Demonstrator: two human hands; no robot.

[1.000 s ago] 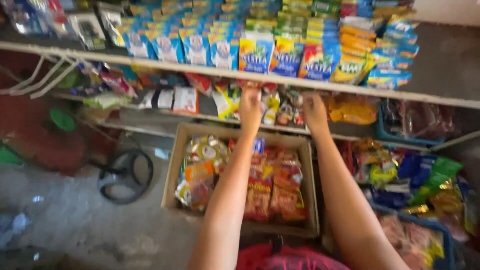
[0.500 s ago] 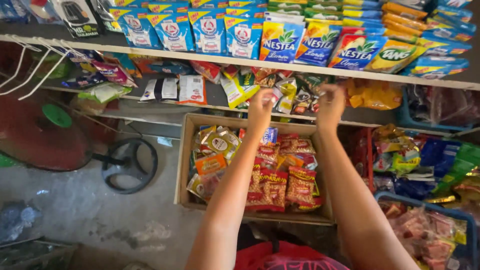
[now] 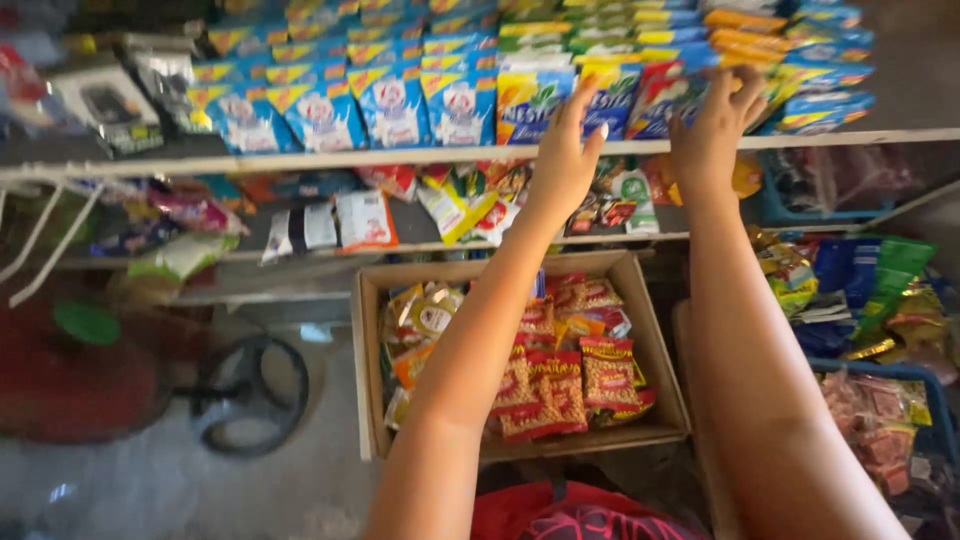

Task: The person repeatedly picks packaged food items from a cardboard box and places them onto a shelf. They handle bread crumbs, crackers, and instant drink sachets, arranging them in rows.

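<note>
- The sachet packs [image 3: 640, 95] stood on the upper shelf [image 3: 400, 158] in an overlapping row, each a flat glossy foil pouch set upright, its long axis running bottom to top and its printed face turned out toward the camera.
- The ones the hands met were blue, yellow and green; the row ran on to the left in blue and white packs [image 3: 390, 105] and to the right in orange and blue ones.
- The left hand [image 3: 565, 155] was raised with the palm toward the packs, fingers spread and loose, the fingertips touching the front of a pack; it clasped nothing that could be seen.
- The right hand [image 3: 715, 125] was lifted higher, its fingers curled over the top edges of the packs; whether they pinched one could not be told.
- Both forearms reached up and forward from the bottom of the view, bare, the wrists bent back a little.
- The shelf was a thin pale board, smooth along its front edge.
- Just below it a second shelf held loose small packets [image 3: 365, 220] lying at mixed angles.
- On the floor under the arms sat an open cardboard box [image 3: 365, 380], square-cornered and matte brown, filled with crinkly red and yellow snack bags [image 3: 600, 370].
- A black fan base [image 3: 250, 395] lay on the grey floor to the left of the box.
</note>
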